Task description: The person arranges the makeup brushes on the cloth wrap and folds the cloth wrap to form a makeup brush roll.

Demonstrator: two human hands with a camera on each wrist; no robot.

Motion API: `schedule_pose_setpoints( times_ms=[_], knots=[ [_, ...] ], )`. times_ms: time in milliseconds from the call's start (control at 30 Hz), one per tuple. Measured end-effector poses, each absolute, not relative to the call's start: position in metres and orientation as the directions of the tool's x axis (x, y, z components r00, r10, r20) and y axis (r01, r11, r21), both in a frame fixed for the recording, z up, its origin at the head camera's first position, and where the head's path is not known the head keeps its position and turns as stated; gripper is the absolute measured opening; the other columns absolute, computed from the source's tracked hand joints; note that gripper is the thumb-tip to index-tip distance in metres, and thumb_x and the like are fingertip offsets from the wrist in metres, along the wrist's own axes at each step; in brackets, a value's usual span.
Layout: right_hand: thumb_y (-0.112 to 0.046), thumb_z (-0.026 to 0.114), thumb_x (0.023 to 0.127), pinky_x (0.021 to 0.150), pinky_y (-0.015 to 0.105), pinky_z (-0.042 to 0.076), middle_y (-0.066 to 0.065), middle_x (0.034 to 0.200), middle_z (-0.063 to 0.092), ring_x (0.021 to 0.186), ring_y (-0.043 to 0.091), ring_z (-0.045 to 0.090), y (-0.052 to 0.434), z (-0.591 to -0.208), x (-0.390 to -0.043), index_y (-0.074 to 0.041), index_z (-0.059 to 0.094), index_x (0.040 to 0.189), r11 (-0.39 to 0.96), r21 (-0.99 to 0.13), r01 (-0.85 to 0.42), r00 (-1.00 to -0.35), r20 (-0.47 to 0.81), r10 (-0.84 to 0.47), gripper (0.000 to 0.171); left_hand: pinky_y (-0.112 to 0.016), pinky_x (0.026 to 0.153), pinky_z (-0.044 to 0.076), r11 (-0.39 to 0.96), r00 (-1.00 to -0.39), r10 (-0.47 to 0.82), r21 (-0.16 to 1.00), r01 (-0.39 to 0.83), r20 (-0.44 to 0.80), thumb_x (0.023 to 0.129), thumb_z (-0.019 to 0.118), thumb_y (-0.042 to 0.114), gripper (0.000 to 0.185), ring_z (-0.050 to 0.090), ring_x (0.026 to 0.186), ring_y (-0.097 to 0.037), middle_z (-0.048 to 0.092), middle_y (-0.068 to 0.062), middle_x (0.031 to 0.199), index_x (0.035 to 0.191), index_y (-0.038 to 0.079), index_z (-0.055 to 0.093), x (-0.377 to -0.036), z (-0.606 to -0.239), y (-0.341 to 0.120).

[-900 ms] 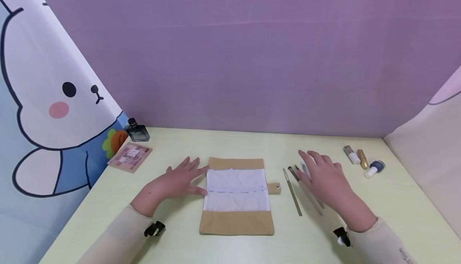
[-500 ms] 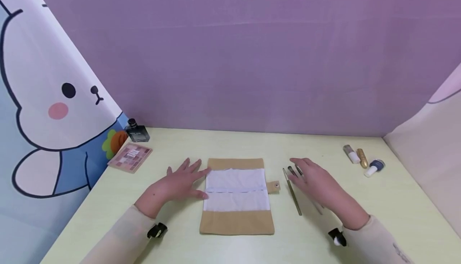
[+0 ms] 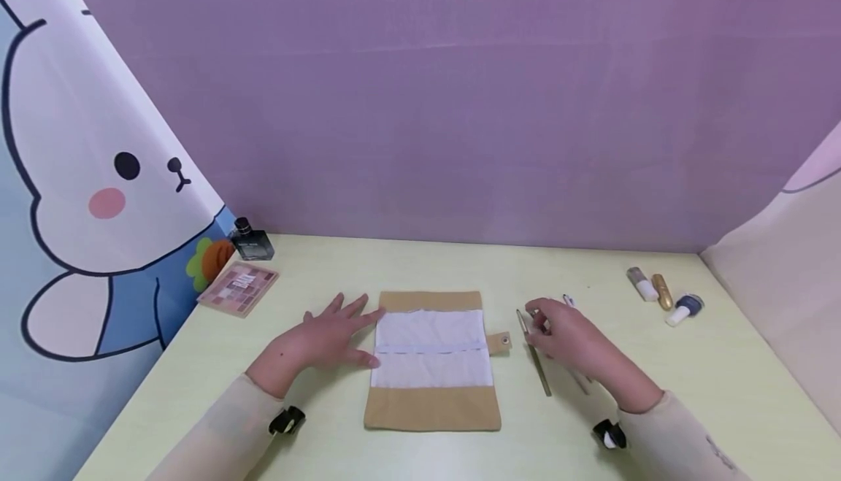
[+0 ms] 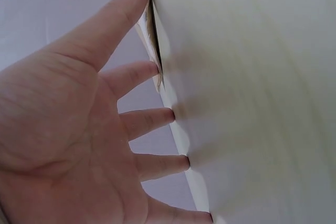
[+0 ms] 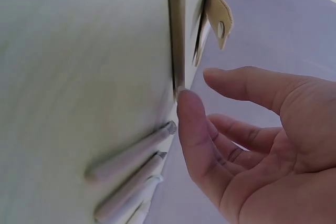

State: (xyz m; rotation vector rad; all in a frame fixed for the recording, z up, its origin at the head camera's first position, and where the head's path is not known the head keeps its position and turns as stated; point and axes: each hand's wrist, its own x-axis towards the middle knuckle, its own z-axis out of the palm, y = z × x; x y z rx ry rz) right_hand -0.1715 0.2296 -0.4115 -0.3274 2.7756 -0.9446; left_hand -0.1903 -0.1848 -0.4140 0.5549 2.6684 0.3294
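Left hand flat by the brush roll, right hand down over the brushes

The left hand [image 3: 322, 341] lies spread and flat on the desk [image 3: 723, 364], fingertips [image 4: 152, 68] touching the left edge of the tan and white brush roll [image 3: 431, 359], which sits unrolled mid-desk with its snap tab [image 3: 501, 341] poking out on the right; the right hand [image 3: 570, 335] hovers low over the loose makeup brushes [image 5: 131, 156] just right of that tab, fingers loosely curled, forefinger tip [image 5: 188, 100] right at the end of the gold-handled brush [image 3: 535, 357], nothing gripped; three small bottles [image 3: 663, 293] lie near the right rear corner, an eyeshadow palette [image 3: 237, 286] and a dark perfume bottle [image 3: 250, 240] at the left rear.
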Motion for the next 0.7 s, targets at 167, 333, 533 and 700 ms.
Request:
schedule_pose_setpoints(
  times_ms=[167,333,533,700],
  knots=[
    [-0.005,0.074,0.096,0.06,0.027,0.054,0.014,0.108,0.07,0.074,0.015,0.059,0.2285,-0.4159,-0.1742,0.011,0.052,0.147,0.767,-0.632,-0.109,-0.956,-0.144,-0.255,0.057,-0.098,0.107,0.016,0.893,-0.84,0.426,0.305,0.331,-0.336,0.091,0.073,0.066,0.093,0.011,0.163,-0.06,0.018,-0.016,0.181,0.168,0.029,0.036,-0.1916,-0.4131,-0.1849],
    [-0.005,0.076,0.094,0.062,0.028,0.053,0.007,0.096,0.071,0.072,0.014,0.06,0.226,-0.4193,-0.1747,0.011,0.056,0.142,0.792,-0.601,-0.105,-0.953,-0.165,-0.252,0.054,-0.098,0.108,0.016,0.892,-0.837,0.429,0.308,0.332,-0.34,0.091,0.073,0.066,0.093,0.011,0.163,-0.06,0.018,-0.015,0.181,0.168,0.029,0.036,-0.19,-0.4135,-0.1842],
    [-0.004,0.074,0.095,0.062,0.027,0.053,0.005,0.091,0.072,0.068,0.014,0.061,0.2224,-0.4189,-0.1752,0.008,0.062,0.135,0.804,-0.586,-0.1,-0.945,-0.196,-0.26,0.044,-0.098,0.107,0.016,0.891,-0.833,0.434,0.304,0.338,-0.344,0.092,0.072,0.066,0.093,0.01,0.163,-0.06,0.016,-0.016,0.181,0.169,0.03,0.034,-0.1895,-0.4142,-0.1848],
    [-0.004,0.072,0.093,0.065,0.03,0.052,0.006,0.09,0.072,0.069,0.014,0.062,0.2205,-0.414,-0.1783,0.008,0.06,0.136,0.813,-0.571,-0.114,-0.939,-0.206,-0.276,0.047,-0.098,0.107,0.015,0.89,-0.83,0.438,0.301,0.344,-0.345,0.094,0.071,0.064,0.092,0.009,0.163,-0.061,0.015,-0.016,0.181,0.169,0.029,0.032,-0.1905,-0.4115,-0.1837]
  ],
)
